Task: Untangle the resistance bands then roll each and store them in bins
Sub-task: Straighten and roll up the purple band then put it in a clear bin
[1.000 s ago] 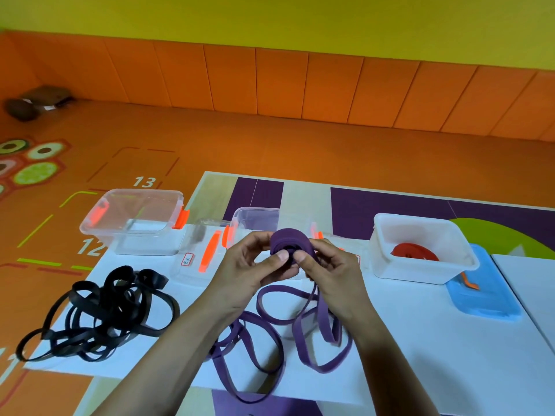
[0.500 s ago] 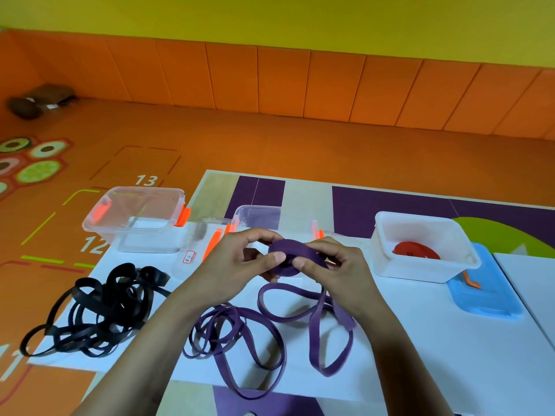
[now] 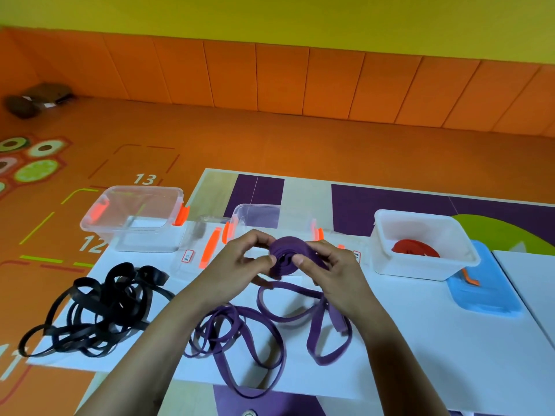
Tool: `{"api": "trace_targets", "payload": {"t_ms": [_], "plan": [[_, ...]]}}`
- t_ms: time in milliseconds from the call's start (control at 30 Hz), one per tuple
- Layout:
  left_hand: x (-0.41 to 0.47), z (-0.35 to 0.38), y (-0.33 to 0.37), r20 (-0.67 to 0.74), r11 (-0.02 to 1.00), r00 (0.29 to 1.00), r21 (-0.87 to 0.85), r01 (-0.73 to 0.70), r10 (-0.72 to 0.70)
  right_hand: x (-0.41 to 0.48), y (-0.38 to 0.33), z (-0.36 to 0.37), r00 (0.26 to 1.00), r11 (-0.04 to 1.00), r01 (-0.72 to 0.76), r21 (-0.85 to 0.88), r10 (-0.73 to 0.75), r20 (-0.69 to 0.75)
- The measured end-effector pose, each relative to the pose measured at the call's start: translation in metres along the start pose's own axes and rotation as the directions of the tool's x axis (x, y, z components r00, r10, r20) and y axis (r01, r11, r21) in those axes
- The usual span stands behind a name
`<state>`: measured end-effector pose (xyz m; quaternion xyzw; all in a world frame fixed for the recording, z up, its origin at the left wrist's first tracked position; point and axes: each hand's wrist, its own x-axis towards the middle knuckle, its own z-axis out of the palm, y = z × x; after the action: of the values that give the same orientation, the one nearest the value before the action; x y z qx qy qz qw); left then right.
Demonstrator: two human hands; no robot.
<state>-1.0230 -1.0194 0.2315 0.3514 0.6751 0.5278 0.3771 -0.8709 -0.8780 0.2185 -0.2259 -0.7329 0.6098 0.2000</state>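
Head view: left hand and right hand both pinch the half-rolled flat purple rubber resistance band above the white table, thumbs clamping the coil against unwinding, loose tail slack below, clear plastic bin waiting just behind.

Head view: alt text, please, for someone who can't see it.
The left hand and right hand hold a part-rolled purple band over a white table, loose loops trailing. A tangled black band lies left; a rolled red band sits in the white bin, right.
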Motion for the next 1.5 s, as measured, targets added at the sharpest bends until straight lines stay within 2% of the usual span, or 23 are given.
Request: {"api": "trace_targets", "payload": {"t_ms": [67, 200, 300, 500, 667, 767, 833, 900, 1000, 1067, 1133, 1267, 1400, 1500], "plan": [[-0.001, -0.007, 0.005, -0.002, 0.968, 0.998, 0.246, -0.057, 0.059, 0.002, 0.002, -0.003, 0.998, 0.995, 0.004, -0.099, 0.002, 0.06], [-0.001, -0.011, 0.009, 0.094, 0.943, 0.991, 0.31, -0.122, 0.097, 0.005, 0.002, -0.003, 0.994, 0.989, 0.002, -0.15, 0.015, 0.113], [-0.001, -0.007, 0.005, 0.075, 0.92, 0.987, 0.359, -0.159, 0.141, 0.006, 0.003, 0.0, 0.998, 0.998, 0.023, -0.064, -0.02, 0.051], [0.005, 0.001, 0.0, -0.017, 0.993, 0.993, -0.028, -0.114, 0.114, 0.011, 0.009, 0.0, 1.0, 0.994, 0.009, 0.109, -0.006, -0.024], [0.008, 0.014, -0.012, -0.029, 0.916, 0.996, -0.39, -0.088, 0.083, 0.012, 0.008, 0.004, 0.999, 0.981, -0.02, 0.193, 0.027, -0.034], [0.01, 0.02, -0.015, -0.012, 0.877, 1.0, -0.48, -0.02, 0.016, 0.012, 0.013, 0.003, 0.999, 0.986, -0.038, 0.163, 0.043, -0.029], [0.01, 0.021, -0.012, 0.005, 0.908, 0.997, -0.413, 0.067, -0.071, 0.01, 0.015, 0.0, 0.999, 0.994, -0.047, 0.101, 0.048, -0.013], [0.006, 0.014, -0.008, -0.009, 0.968, 0.994, -0.227, 0.106, -0.111, 0.008, 0.013, -0.002, 0.999, 0.999, -0.04, 0.036, 0.039, 0.022], [0.001, 0.0, -0.004, -0.036, 0.993, 0.999, 0.115, 0.002, 0.002, 0.011, 0.011, -0.004, 0.997, 0.994, -0.014, -0.109, 0.023, 0.077], [0.0, -0.004, 0.0, 0.006, 0.974, 0.998, 0.218, -0.068, 0.069, 0.012, 0.009, -0.005, 0.994, 0.986, 0.0, -0.165, 0.018, 0.107], [0.001, -0.008, 0.004, 0.075, 0.967, 0.994, 0.235, -0.097, 0.082, 0.011, 0.007, -0.004, 0.994, 0.99, -0.001, -0.141, 0.016, 0.104], [0.0, -0.008, 0.004, 0.067, 0.985, 0.993, 0.131, -0.109, 0.101, 0.009, 0.004, -0.001, 0.999, 1.0, 0.026, -0.01, -0.026, 0.019], [0.002, 0.003, 0.002, -0.023, 0.988, 0.995, -0.118, -0.103, 0.101, 0.01, -0.001, -0.001, 0.997, 0.995, 0.059, 0.079, -0.055, -0.052], [0.006, 0.009, 0.0, -0.051, 0.949, 0.997, -0.306, -0.078, 0.065, 0.01, 0.002, 0.005, 0.995, 0.988, 0.033, 0.151, -0.019, -0.098]]}}
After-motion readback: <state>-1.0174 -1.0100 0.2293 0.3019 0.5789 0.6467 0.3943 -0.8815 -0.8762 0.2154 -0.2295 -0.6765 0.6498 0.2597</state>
